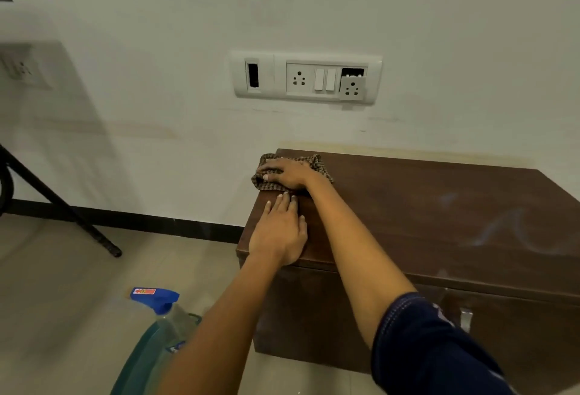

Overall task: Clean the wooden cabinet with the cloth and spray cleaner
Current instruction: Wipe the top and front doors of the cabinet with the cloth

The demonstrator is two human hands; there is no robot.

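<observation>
A low dark-brown wooden cabinet (pixel 439 222) stands against the white wall. At its far left corner lies a brown checked cloth (pixel 266 183), and my right hand (pixel 288 173) presses down on it, fingers curled over the cloth. My left hand (pixel 281 234) rests flat on the cabinet top near the left front edge, fingers together, holding nothing. A spray cleaner bottle (pixel 163 310) with a blue trigger head stands on the floor to the left of the cabinet, partly hidden by my left forearm. Pale streaks show on the right part of the cabinet top.
A white switch and socket panel (pixel 306 79) is on the wall above the cabinet. A black tripod leg (pixel 62 206) slants down to the floor at the left. Beige floor tiles and a black skirting line run along the wall.
</observation>
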